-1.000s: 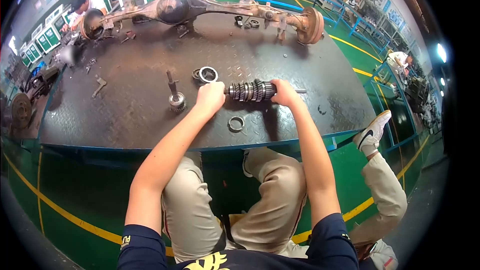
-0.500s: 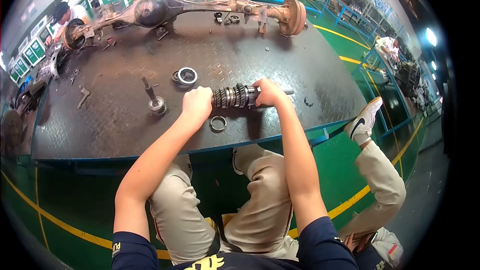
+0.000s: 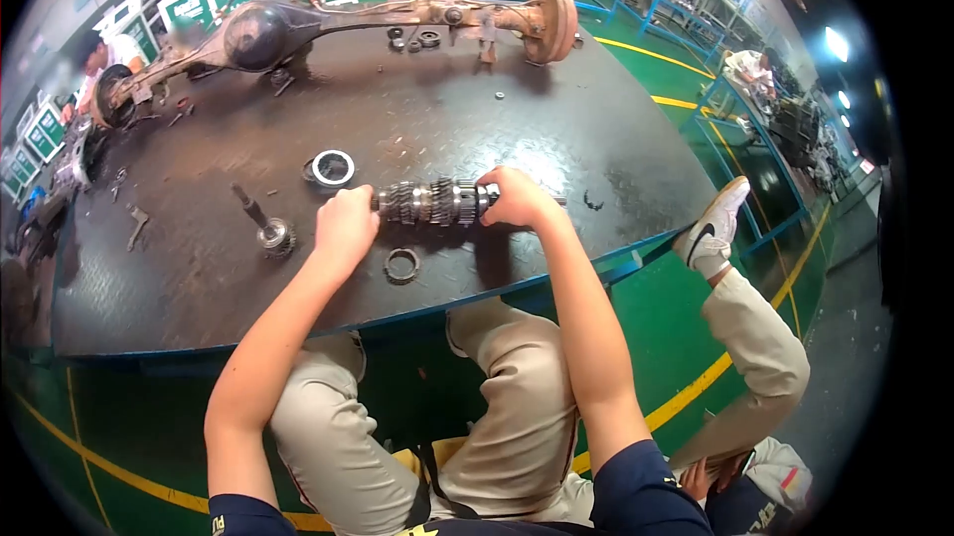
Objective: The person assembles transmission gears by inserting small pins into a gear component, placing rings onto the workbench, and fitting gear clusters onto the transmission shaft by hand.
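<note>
A shaft stacked with toothed gears (image 3: 427, 202) lies level above the metal table (image 3: 388, 119), between my two hands. My left hand (image 3: 346, 228) is closed round its left end. Around the right part of the gear stack, my right hand (image 3: 513, 200) has its thumb and fingers wrapped; the bare shaft end sticks out beyond it. A loose toothed ring (image 3: 401, 266) lies just below the gears. To the left, a short shaft with a gear (image 3: 273, 235) stands upright, tilted in view. A ring-shaped part with a pale rim (image 3: 333, 168) sits behind my left hand.
A rusty axle housing (image 3: 260, 33) spans the table's back, with small parts near it. A fork-shaped piece (image 3: 137, 226) lies at left, a dark curved fragment (image 3: 593, 200) at right. Another person's shoe (image 3: 717, 228) is by the right edge; people work farther away.
The view has shifted, so the table items appear farther left. On the geared shaft, more of the left end shows beside my left hand. Both hands still hold it.
</note>
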### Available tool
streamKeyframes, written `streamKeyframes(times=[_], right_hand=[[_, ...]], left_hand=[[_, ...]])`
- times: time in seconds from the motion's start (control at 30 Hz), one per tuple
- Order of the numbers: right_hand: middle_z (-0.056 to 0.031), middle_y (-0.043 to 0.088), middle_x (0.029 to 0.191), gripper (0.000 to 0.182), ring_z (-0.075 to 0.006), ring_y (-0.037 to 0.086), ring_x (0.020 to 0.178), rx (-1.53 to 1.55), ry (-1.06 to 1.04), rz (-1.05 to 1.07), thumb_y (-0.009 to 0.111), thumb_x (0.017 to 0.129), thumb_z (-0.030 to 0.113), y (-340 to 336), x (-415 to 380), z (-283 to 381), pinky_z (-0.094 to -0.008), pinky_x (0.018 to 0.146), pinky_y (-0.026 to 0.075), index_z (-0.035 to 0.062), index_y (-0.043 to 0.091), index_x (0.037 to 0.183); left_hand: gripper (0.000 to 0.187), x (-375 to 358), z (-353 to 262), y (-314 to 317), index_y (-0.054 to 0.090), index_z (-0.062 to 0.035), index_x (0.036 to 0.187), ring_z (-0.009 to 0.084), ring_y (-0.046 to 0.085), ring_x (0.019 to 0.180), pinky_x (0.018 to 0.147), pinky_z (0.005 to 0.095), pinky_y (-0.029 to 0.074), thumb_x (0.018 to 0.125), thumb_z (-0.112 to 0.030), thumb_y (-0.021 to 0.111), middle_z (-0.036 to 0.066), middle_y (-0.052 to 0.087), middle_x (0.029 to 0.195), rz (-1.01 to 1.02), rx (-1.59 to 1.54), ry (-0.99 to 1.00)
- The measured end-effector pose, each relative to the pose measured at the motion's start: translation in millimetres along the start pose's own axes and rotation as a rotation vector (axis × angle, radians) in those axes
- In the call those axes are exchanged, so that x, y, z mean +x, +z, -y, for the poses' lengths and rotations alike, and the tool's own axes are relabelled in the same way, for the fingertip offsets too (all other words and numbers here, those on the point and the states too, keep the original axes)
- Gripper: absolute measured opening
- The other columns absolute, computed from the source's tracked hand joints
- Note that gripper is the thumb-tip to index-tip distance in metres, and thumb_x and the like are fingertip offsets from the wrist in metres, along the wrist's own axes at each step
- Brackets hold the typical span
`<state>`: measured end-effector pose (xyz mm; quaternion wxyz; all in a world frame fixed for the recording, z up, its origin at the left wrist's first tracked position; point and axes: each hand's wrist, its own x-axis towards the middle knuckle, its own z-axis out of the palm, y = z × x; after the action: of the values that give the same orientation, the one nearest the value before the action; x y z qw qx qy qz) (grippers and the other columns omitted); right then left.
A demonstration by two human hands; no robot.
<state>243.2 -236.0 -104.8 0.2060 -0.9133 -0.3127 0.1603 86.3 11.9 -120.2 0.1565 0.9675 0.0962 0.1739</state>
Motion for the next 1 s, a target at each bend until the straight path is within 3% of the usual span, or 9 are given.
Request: streamKeyframes(times=[0.07,0.13,0.2,0.27,0.43,0.57,0.67,0.83,1.0], right_hand=[[-0.0168,0.070,0.114,0.065,-0.0354,0.062,0.116,-0.042,0.018,-0.029,0.084,0.056,0.017,-4.9,-5.6,-7.2,-0.0536,0.106,0.039,0.0112,0.071,0.120],[-0.0186,0.065,0.121,0.066,-0.0362,0.061,0.115,-0.081,0.014,-0.056,0.085,0.056,0.015,-12.0,-11.3,-12.2,-0.0405,0.100,0.049,0.0068,0.070,0.120],[-0.0163,0.066,0.121,0.066,-0.0355,0.060,0.116,-0.065,0.065,-0.090,0.085,0.055,0.016,-16.8,-17.8,-27.3,-0.0429,0.103,0.046,0.0087,0.071,0.119],[-0.0136,0.070,0.111,0.062,-0.0353,0.062,0.113,-0.101,0.113,-0.120,0.081,0.056,0.014,-21.0,-23.0,-44.5,-0.0616,0.111,0.029,0.0126,0.071,0.118],[-0.0116,0.066,0.117,0.059,-0.0362,0.062,0.114,-0.197,0.199,-0.050,0.082,0.056,0.016,-22.8,-24.8,-35.7,-0.0598,0.109,0.034,0.0139,0.073,0.115],[-0.0146,0.057,0.137,0.084,-0.0341,0.047,0.133,0.016,-0.133,-0.163,0.086,0.064,0.020,1.9,-17.9,-12.9,-0.0548,0.111,0.034,0.0141,0.054,0.141],[-0.0153,0.056,0.139,0.089,-0.0350,0.046,0.134,-0.035,-0.138,-0.285,0.086,0.064,0.020,-9.2,-14.9,-13.6,-0.0553,0.112,0.032,0.0128,0.049,0.144],[-0.0168,0.057,0.137,0.073,-0.0357,0.053,0.127,0.009,-0.238,-0.200,0.083,0.064,0.014,10.7,-5.1,-9.9,-0.0412,0.109,0.042,0.0048,0.059,0.133],[-0.0189,0.058,0.136,0.066,-0.0330,0.053,0.129,0.062,-0.284,-0.140,0.084,0.067,0.014,13.1,-0.1,-9.7,-0.0390,0.111,0.040,0.0009,0.062,0.127]], left_hand=[[0.014,2.9,3.1,9.5,0.064,0.0000,0.089,0.0399,0.069,0.079,0.073,0.0491,0.056,0.080,-0.010,0.066,0.022,0.068,0.081,0.016,0.044,0.025],[0.013,2.7,4.5,15.3,0.062,0.0000,0.088,0.0394,0.069,0.077,0.071,0.0484,0.056,0.082,-0.011,0.066,0.022,0.067,0.077,0.016,0.084,0.058],[0.012,0.6,7.8,18.6,0.061,-0.0004,0.089,0.0383,0.069,0.074,0.068,0.0475,0.056,0.084,-0.011,0.065,0.021,0.067,0.075,0.002,0.112,0.092],[0.011,-0.5,8.5,20.7,0.060,-0.0005,0.090,0.0375,0.069,0.072,0.065,0.0465,0.056,0.087,-0.010,0.063,0.020,0.067,0.075,-0.022,0.158,0.130],[0.012,-2.5,10.5,25.5,0.059,0.0003,0.094,0.0348,0.070,0.070,0.062,0.0438,0.056,0.083,-0.002,0.058,0.017,0.068,0.074,-0.046,0.205,0.187],[0.016,-3.8,11.6,28.8,0.060,-0.0005,0.098,0.0344,0.070,0.071,0.062,0.0438,0.056,0.081,-0.001,0.059,0.016,0.069,0.076,-0.041,0.225,0.200],[0.024,-5.6,19.2,33.7,0.062,-0.0026,0.103,0.0333,0.070,0.073,0.064,0.0434,0.056,0.079,-0.001,0.060,0.015,0.070,0.081,-0.077,0.200,0.235],[0.026,-2.5,24.6,39.5,0.061,-0.0017,0.104,0.0329,0.070,0.071,0.062,0.0438,0.055,0.078,-0.002,0.060,0.015,0.069,0.078,-0.103,0.159,0.263],[0.029,-3.9,27.2,35.2,0.061,0.0004,0.105,0.0332,0.069,0.069,0.061,0.0436,0.055,0.076,-0.001,0.061,0.016,0.069,0.078,-0.089,0.131,0.284]])
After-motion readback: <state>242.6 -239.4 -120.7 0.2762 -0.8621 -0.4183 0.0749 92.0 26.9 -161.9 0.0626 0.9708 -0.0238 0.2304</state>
